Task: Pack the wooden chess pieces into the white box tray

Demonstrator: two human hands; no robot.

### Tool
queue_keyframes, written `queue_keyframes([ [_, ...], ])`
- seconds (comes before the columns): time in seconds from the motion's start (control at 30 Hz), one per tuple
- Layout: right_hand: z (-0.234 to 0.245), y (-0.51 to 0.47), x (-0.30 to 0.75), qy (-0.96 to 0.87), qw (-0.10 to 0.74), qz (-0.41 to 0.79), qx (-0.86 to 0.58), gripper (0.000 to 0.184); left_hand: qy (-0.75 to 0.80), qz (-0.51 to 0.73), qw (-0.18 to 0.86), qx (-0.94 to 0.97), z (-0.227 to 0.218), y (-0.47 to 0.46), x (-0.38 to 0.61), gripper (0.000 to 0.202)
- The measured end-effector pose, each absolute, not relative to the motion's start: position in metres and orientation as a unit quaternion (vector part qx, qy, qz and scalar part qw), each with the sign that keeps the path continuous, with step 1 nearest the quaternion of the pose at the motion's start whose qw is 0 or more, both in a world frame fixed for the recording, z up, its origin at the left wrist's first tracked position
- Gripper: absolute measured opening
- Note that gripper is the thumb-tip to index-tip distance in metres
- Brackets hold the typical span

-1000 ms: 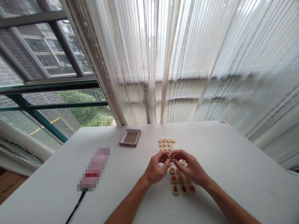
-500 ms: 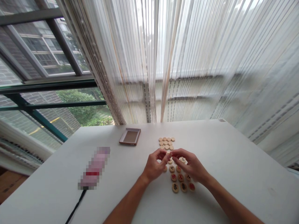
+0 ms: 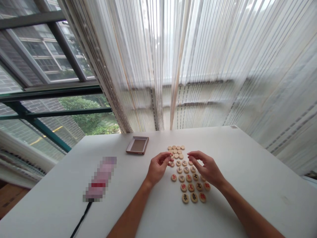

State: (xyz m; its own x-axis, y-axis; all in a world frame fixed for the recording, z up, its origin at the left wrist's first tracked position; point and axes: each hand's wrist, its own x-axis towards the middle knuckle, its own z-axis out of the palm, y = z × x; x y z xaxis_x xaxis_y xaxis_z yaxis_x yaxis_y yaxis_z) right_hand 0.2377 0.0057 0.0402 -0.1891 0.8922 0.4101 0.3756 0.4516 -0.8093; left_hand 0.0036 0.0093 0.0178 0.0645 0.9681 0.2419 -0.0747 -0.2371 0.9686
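Observation:
My left hand (image 3: 158,168) hovers at the left side of a group of round wooden Chinese chess pieces, its thumb and fingers curled with a small gap. Its fingertips overlap a face-down piece (image 3: 176,156) row's left end; contact cannot be told. On the right side my right hand (image 3: 205,167) is curved, thumb and forefinger apart, holding nothing. It partly covers some face-up pieces. Between and below the hands lie several face-up pieces (image 3: 189,178) with red or black characters, in loose rows. Beyond them are several face-down blank pieces (image 3: 178,147) in tight rows.
A shallow brown-edged box or lid (image 3: 137,145) lies at the back left. A blurred-out pink item (image 3: 101,178) with a black cord (image 3: 83,211) rests on the left of the white table (image 3: 260,185). Striped sheer curtains (image 3: 203,66) hang behind.
My hands, which met around a small piece, have separated, left hand to the left and right hand slightly up. More face-up pieces are now visible between them.

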Motion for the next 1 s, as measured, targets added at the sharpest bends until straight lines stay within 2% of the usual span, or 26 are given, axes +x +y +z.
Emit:
queue_keyframes([
  [0.4, 0.0412, 0.0076, 0.2406, -0.761, 0.443, 0.193, -0.433, 0.02, 0.424, 0.549, 0.469, 0.547, 0.0193, 0.0114, -0.0034, 0.028],
  [1.0, 0.0376, 0.0096, 0.2412, -0.793, 0.432, 0.162, -0.398, 0.016, 0.389, 0.538, 0.532, 0.525, 0.0156, 0.0107, -0.0028, 0.046],
])
